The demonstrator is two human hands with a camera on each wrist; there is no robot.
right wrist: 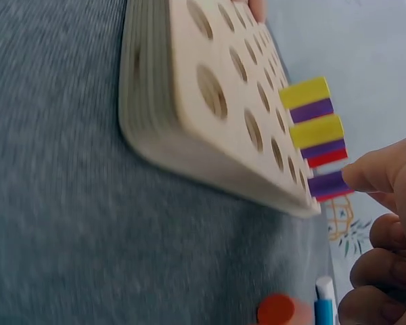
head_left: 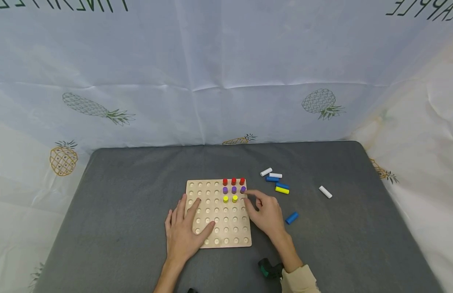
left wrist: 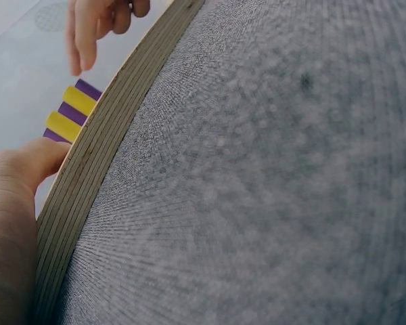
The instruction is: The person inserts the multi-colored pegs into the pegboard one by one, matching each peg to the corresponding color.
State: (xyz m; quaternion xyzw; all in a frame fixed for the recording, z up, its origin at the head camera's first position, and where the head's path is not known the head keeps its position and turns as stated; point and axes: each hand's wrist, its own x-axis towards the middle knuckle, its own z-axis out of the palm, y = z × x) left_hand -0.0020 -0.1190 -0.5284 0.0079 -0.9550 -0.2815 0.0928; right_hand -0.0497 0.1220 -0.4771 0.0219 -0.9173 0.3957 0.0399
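A pale pineapple-printed cloth (head_left: 157,49) hangs at the far side, behind the grey surface (head_left: 120,219). Near the middle of this surface lies the wooden pegboard (head_left: 231,224). The left hand (head_left: 184,234) rests on its left edge, fingers spread; the right hand (head_left: 268,213), thumb apart, touches the rightmost purple peg (head_left: 242,190) with extended index finger.

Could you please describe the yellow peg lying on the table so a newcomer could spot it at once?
On the dark grey cloth-covered table, look right of the square pale wooden pegboard in the head view. A small cluster of cylindrical white pegs and blue pegs lies there, the yellow cylindrical peg at its near edge. Among these neighbours, it alone is yellow.
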